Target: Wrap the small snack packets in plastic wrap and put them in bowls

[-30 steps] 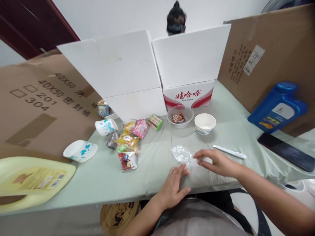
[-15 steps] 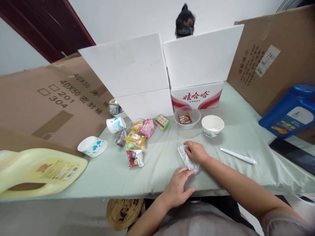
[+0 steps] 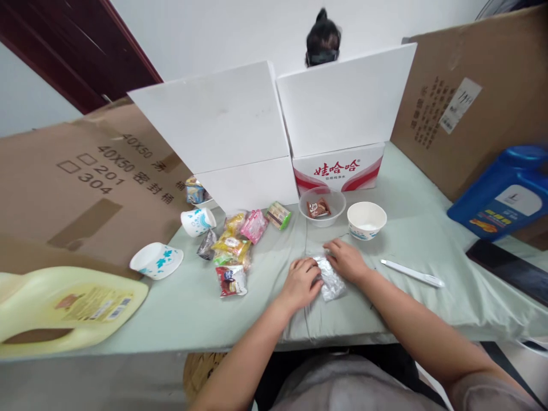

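A crinkled piece of clear plastic wrap [image 3: 331, 281] lies on the green-covered table in front of me. My left hand [image 3: 301, 281] has its fingers curled over the wrap's left edge. At its upper right corner, my right hand [image 3: 347, 261] holds the wrap, its thumb partly hidden. Just beyond the hands stands a clear plastic bowl [image 3: 338, 214] with one brown-wrapped snack [image 3: 318, 209] inside. Beside it is an upright white paper bowl [image 3: 367, 220]. A white capped pen-like tool [image 3: 411, 273] lies right of my right hand.
Several wrapped snacks [image 3: 232, 245] lie in a pile at left, near two tipped paper cups [image 3: 157, 260]. A yellow jug [image 3: 85, 308] lies at front left. White boxes [image 3: 338, 171] stand behind. A blue bottle [image 3: 500, 194] and a dark phone [image 3: 509, 271] are at right; a person sits beyond.
My left hand has moved up and left, from the wrap's lower end to its left edge. The wrap has turned and looks wider and flatter. My right hand stays near its top.
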Demonstrator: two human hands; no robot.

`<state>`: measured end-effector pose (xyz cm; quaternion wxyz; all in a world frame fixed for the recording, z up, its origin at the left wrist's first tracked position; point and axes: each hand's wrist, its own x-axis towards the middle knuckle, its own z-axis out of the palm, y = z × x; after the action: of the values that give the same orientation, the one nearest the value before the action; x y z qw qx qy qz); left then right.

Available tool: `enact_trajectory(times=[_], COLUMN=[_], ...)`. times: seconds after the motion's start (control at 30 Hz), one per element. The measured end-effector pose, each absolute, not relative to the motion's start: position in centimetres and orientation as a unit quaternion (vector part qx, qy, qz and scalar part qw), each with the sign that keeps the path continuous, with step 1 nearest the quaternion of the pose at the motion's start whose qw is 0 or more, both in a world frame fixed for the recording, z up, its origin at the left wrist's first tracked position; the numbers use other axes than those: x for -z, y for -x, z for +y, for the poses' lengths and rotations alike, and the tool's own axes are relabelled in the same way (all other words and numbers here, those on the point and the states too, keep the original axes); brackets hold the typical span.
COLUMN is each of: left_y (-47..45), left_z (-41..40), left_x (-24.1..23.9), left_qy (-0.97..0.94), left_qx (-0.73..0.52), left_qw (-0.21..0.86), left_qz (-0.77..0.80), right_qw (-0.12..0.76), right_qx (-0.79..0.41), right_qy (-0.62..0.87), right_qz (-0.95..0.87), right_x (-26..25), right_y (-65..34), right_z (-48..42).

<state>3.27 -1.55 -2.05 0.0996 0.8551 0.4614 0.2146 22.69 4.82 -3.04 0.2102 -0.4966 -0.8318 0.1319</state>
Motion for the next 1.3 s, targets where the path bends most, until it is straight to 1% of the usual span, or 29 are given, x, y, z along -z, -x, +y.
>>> enact_trajectory(times=[0.1,0.17,0.2,0.23,0.3,0.37,0.43,0.6,0.67,0.73,0.83,0.9,0.97,1.03,1.13,1.2,1.3], left_y=[-2.7,-2.5,-2.4,-2.4,-2.4,-2.5,-2.4,-2.4,-2.4,-2.3,-2.1,-1.9,-1.7,-1.7,-1.7,-1.8,-1.9], left_z=[-1.0,-1.0,-1.0,-1.0,-1.1,-1.0,-0.9,-0.9,-0.9,-0.9,-1.0,-1.0,-0.9,-0.9,-0.8,-0.9,-1.1], left_x=[3.1,3.4,3.5,3.5,3.5,3.5,3.5,3.5,3.4,3.3,3.4,3.6,3.9,4.2,4.6,4.7,4.4], left_qy=[-0.843,-0.839,-0.838,-0.838,-0.838,-0.837,-0.836,-0.838,-0.846,-0.857,-0.876,-0.881,-0.879,-0.873,-0.866,-0.861,-0.860], left_qx=[-0.254,-0.268,-0.269,-0.268,-0.265,-0.263,-0.263,-0.257,-0.243,-0.228,-0.209,-0.213,-0.238,-0.266,-0.281,-0.286,-0.297], left_qw=[0.094,0.092,0.092,0.092,0.093,0.094,0.094,0.094,0.096,0.105,0.144,0.168,0.169,0.163,0.169,0.175,0.155], left_qz=[0.464,0.465,0.466,0.467,0.469,0.470,0.472,0.472,0.464,0.449,0.410,0.387,0.377,0.374,0.378,0.382,0.384], right_qw=[0.270,0.313,0.315,0.295,0.202,0.122,0.105,0.115,0.134,0.172,0.223,0.233,0.240,0.230,0.159,0.124,0.109], right_qx=[-0.103,-0.130,-0.163,-0.206,-0.284,-0.316,-0.313,-0.262,-0.245,-0.253,-0.312,-0.346,-0.339,-0.284,-0.179,-0.143,-0.128], right_qy=[0.498,0.439,0.387,0.332,0.251,0.233,0.245,0.237,0.231,0.215,0.192,0.222,0.303,0.406,0.517,0.546,0.561], right_qz=[-0.817,-0.832,-0.851,-0.872,-0.903,-0.911,-0.911,-0.928,-0.932,-0.928,-0.904,-0.881,-0.858,-0.838,-0.822,-0.816,-0.811], right_x=[2.2,1.5,1.1,0.8,0.3,0.1,0.1,-0.1,-0.4,-0.7,-1.0,-0.9,-0.6,0.0,0.9,1.4,1.7], right_y=[-24.7,-25.3,-25.4,-25.3,-25.0,-24.9,-25.1,-25.5,-25.4,-25.4,-25.5,-25.4,-25.1,-24.5,-23.5,-22.9,-22.3], right_z=[5.6,5.4,5.1,4.8,4.1,3.7,3.6,4.0,3.8,3.6,3.4,3.4,3.5,3.7,3.9,4.0,3.9])
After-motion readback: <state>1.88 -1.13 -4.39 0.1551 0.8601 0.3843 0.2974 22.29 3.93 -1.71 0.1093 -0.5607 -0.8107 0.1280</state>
